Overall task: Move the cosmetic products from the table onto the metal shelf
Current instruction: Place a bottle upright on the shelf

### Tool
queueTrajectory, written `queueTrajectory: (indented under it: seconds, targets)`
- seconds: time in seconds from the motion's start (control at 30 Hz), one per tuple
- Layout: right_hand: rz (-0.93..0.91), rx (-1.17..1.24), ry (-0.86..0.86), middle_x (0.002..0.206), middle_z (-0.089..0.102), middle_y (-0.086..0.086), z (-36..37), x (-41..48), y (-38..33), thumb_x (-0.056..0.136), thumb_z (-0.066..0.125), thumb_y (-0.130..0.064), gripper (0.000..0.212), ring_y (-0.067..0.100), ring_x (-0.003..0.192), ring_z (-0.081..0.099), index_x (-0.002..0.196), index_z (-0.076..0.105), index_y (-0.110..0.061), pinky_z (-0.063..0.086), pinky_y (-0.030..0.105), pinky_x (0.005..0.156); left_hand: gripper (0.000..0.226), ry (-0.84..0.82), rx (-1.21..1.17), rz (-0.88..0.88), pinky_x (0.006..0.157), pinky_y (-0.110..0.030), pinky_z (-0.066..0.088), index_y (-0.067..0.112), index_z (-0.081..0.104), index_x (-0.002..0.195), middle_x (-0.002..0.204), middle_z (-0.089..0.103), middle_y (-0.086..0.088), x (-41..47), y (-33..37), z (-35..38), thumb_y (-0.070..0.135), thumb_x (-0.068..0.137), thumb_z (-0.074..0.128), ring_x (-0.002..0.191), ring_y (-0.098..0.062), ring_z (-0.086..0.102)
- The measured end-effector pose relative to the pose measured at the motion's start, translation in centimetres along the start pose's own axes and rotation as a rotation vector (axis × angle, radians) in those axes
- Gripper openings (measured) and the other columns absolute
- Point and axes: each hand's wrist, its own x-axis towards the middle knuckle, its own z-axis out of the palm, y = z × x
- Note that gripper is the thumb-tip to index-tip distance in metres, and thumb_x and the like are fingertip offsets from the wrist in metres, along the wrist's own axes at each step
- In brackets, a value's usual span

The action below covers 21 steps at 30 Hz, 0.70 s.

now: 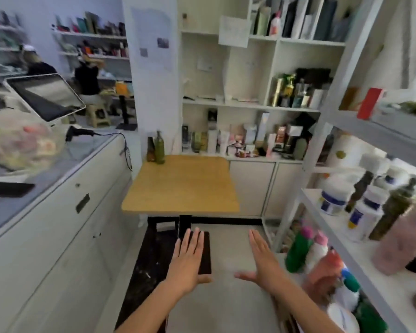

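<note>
Head view, left hand: the left hand (189, 257) is out in front, palm down, fingers straight and close together, thumb sticking out to the right, holding nothing.
Head view, right hand: the right hand (262, 258) is beside it and apart from it, flat and tilted on edge, fingers straight, thumb pointing left, also empty.
Hands' place: both hover over the floor, short of the near edge of the light wooden square table (180, 183).
Products: a small brown bottle (150, 150) and a taller green bottle (159, 149) stand upright, side by side, at the table's far left corner.
Shelf: the grey metal shelf (346, 248) on the right carries white jars with blue labels (332, 198) and a pale pink bottle (399, 239).
</note>
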Motion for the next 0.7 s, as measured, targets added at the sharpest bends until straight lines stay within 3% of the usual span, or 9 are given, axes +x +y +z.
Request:
queueTrajectory:
  seconds: [0.07,0.17,0.3,0.5,0.6,0.7]
  targets:
    - [-0.053,0.045,-0.004,0.151,-0.026,-0.007,-0.4,5.5,-0.3,0.072,0.063,-0.066,0.123,0.013,0.146,-0.011,0.147,-0.020,-0.013,-0.007,0.020,0.110,0.113,0.025,-0.021,-0.056,0.113,-0.039,-0.017,0.013,-0.026,0.146,0.148,-0.037,-0.002,3.6,-2.0,-2.0,0.062,0.084,0.054,0.135,-0.021,-0.035]
    - [-0.150,0.053,-0.022,0.157,-0.018,-0.002,-1.6,13.0,-1.2,0.072,0.064,-0.063,0.122,0.016,0.147,-0.008,0.148,-0.018,-0.015,0.002,0.027,0.117,0.110,0.086,-0.025,-0.147,0.114,-0.040,-0.016,0.013,-0.032,0.139,0.144,-0.039,-0.001,8.1,-5.1,-4.8,0.061,0.087,0.052,0.135,-0.021,-0.034]
    - [-0.223,0.089,-0.078,0.158,-0.017,-0.002,-1.3,20.5,-2.6,0.074,0.065,-0.061,0.120,0.017,0.146,-0.010,0.148,-0.018,-0.016,0.003,0.031,0.118,0.110,0.074,-0.073,-0.253,0.117,-0.041,-0.013,0.016,-0.035,0.136,0.144,-0.040,0.001,11.7,-8.7,-5.7,0.059,0.086,0.053,0.141,-0.023,-0.031]
    - [-0.307,0.085,-0.092,0.157,-0.019,-0.002,0.5,33.0,-4.4,0.072,0.060,-0.068,0.121,0.014,0.146,-0.008,0.148,-0.019,-0.016,0.003,0.025,0.116,0.111,0.092,-0.068,-0.327,0.118,-0.042,-0.013,0.013,-0.026,0.146,0.151,-0.035,-0.001,20.5,-15.9,-7.0,0.060,0.086,0.054,0.142,-0.022,-0.030]
    - [-0.302,0.093,-0.109,0.157,-0.020,-0.003,1.6,39.3,-5.7,0.057,0.042,-0.083,0.129,0.015,0.147,-0.008,0.148,-0.019,-0.015,0.006,0.027,0.117,0.111,0.109,-0.056,-0.340,0.120,-0.042,-0.010,0.012,-0.024,0.147,0.145,-0.038,0.001,26.0,-20.4,-7.9,0.061,0.086,0.053,0.143,-0.023,-0.027]
    - [-0.289,0.093,-0.129,0.157,-0.020,-0.003,1.9,45.8,-6.6,0.052,0.036,-0.087,0.133,0.016,0.147,-0.008,0.147,-0.021,-0.015,0.009,0.030,0.117,0.110,0.088,-0.083,-0.337,0.120,-0.042,-0.008,0.011,-0.023,0.148,0.154,-0.031,-0.003,31.4,-24.0,-8.9,0.061,0.086,0.053,0.143,-0.024,-0.027]
